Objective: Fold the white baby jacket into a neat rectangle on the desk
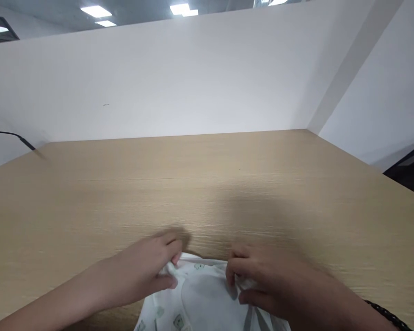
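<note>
A white piece of cloth [207,299] with small green and grey animal prints and a plain rounded panel lies at the bottom middle of the head view. Its lower part runs out of the picture, and I cannot tell what kind of item it is. My left hand [158,264] pinches its upper left edge between thumb and curled fingers. On the other side, my right hand [255,276] is closed on the upper right part, with folds bunched beneath the fingers. Grey strips or folds show below the right thumb.
The cloth lies near the front of a wood-grain table [141,184]. White partitions [193,78] rise behind it and at the right. A black cable [24,140] comes in at the left, and a dark object [412,168] stands at the right edge.
</note>
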The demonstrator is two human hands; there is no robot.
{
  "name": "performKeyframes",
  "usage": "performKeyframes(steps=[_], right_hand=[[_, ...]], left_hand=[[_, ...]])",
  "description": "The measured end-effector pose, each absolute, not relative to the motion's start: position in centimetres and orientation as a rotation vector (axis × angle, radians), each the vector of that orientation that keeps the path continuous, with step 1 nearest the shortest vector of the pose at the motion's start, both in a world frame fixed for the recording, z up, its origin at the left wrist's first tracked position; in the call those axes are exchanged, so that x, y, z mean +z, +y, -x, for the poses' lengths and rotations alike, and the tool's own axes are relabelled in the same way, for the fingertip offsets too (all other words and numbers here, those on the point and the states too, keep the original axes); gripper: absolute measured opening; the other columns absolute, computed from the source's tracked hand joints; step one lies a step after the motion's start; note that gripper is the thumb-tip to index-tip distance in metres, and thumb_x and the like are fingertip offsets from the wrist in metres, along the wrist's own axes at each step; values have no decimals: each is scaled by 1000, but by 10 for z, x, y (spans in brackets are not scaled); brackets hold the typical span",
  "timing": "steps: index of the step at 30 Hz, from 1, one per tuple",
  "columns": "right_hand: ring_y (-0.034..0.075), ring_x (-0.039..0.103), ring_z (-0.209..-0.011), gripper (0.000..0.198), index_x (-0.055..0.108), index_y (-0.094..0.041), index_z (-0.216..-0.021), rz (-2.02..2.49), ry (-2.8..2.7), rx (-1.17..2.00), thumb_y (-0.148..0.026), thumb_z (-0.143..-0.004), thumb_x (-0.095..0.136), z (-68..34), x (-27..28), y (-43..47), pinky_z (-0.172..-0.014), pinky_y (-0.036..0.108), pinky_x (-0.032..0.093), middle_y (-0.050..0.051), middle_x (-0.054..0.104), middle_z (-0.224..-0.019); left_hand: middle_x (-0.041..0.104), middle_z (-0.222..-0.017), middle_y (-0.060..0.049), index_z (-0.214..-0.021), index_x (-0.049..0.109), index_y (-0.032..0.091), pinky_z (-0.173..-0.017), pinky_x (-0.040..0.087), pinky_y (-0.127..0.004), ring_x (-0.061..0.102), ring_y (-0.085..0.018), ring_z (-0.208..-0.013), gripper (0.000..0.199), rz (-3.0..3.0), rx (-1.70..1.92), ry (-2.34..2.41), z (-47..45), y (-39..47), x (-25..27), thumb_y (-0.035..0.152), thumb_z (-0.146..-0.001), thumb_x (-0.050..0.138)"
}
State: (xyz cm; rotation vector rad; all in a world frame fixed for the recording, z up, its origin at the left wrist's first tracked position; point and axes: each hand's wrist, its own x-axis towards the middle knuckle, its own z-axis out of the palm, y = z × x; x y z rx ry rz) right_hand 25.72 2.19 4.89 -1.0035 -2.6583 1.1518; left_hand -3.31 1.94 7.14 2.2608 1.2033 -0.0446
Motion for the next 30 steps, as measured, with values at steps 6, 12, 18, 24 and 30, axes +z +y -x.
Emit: performKeyframes(steps=[6,12,18,24,30], right_hand=[[23,53,-107,30,59,-22,-107,1140,-2658,1032,-10,-80,64,-256,40,25,-88,34,43,4,60,-113],[15,58,-78,20,61,-20,-83,1009,-2694,886,-5,-89,49,-255,42,33,-69,28,41,1,66,-86],[15,57,-80,14,59,-22,-91,905,-2588,1111,-15,-94,48,-263,55,38,-69,26,41,0,65,-89],[13,45,-67,22,54,-22,-99,942,-2317,1527,-42,-100,43,-277,68,39,-59,24,38,-1,53,-77],[14,53,-69,50,63,-22,-115,1007,-2651,1583,-50,-75,76,-289,61,52,-58,23,38,-1,61,-79]], left_hand=[[60,-96,0,-90,52,22,-63,34,-25,57,-20,-85,18,-2246,-78,1243,33,21,72,17,-79,66],[61,-95,-2,-88,56,21,-70,37,-26,57,-21,-91,5,-2371,-10,1108,32,25,77,20,-88,61],[60,-87,-2,-90,54,20,-67,39,-24,56,-17,-78,12,-2386,-27,714,35,29,76,27,-98,50],[45,-67,5,-87,45,21,-51,31,-20,38,-10,-58,24,-2141,159,735,51,38,76,41,-94,56],[63,-74,5,-107,53,23,-48,40,-18,49,-11,-58,79,-1766,-81,607,65,62,59,58,-47,90]])
